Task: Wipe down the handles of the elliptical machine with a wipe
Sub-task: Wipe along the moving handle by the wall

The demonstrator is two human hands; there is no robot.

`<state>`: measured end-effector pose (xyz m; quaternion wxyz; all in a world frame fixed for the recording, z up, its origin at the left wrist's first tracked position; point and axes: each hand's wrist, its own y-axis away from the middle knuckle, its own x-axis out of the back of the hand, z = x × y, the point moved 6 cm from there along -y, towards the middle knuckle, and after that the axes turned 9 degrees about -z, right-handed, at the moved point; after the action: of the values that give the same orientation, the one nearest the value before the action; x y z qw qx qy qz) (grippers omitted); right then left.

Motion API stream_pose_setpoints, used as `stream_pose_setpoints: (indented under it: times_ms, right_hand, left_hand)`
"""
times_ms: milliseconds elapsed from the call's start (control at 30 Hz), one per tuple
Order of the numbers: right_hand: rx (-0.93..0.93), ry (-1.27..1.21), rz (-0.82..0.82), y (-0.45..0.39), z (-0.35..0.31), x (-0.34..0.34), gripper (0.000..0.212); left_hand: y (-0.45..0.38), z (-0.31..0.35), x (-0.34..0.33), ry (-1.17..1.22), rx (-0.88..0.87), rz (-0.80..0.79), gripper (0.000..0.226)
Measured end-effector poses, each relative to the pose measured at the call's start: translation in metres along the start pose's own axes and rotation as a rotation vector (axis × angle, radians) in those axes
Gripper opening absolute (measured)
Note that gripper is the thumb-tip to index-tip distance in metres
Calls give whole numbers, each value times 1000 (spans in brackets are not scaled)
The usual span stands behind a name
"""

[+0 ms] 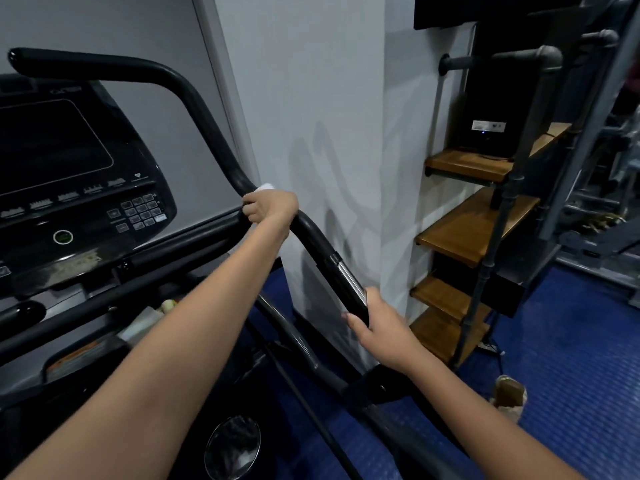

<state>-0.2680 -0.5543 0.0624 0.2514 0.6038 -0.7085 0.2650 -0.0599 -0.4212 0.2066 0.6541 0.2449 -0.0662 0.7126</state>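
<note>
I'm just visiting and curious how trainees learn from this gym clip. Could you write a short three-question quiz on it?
1. True or false: the left hand presses a white wipe on the black handle.
2. What does the right hand grip? A) the wooden shelf B) the handle's lower end C) the console
3. What colour is the floor?

Key: 1 true. 2 B. 3 blue.

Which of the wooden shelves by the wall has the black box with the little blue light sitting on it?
The top wooden shelf: the black box stands on it. The three wooden shelves below it show nothing on them.
</note>
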Motion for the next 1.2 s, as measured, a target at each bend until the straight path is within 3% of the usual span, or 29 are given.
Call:
stream_pose_setpoints:
  times_ms: [67,167,333,433,633,900,1100,1200]
  right_hand:
    - [-8,-4,-9,0,0,0,30]
    - [-18,-14,-27,0,1,1,34]
    - [-21,-27,-96,4,5,3,43]
    - [-53,9,-87,11,12,0,39]
    - [-124,17,-43,18,13,-1,35]
    - [-284,19,-77,53,49,-10,39]
    - [-293,84,-82,72,61,-13,34]
    - [-302,105,-69,78,64,-15,30]
  left_hand:
    - [9,5,-5,-187,-219,32,69]
    - [19,3,-14,-486,-616,-25,42]
    - [50,0,-25,-789,-1172,-100,64]
    - [76,-6,-39,-972,-1427,-94,69]
    - [127,-41,-68,-1140,-1744,-61,48]
    - [133,-53,-73,-1250,-1838,-91,47]
    - [106,-8,-53,-1253,-1575,31,34]
    - [112,-16,-67,-1252,-1570,62,38]
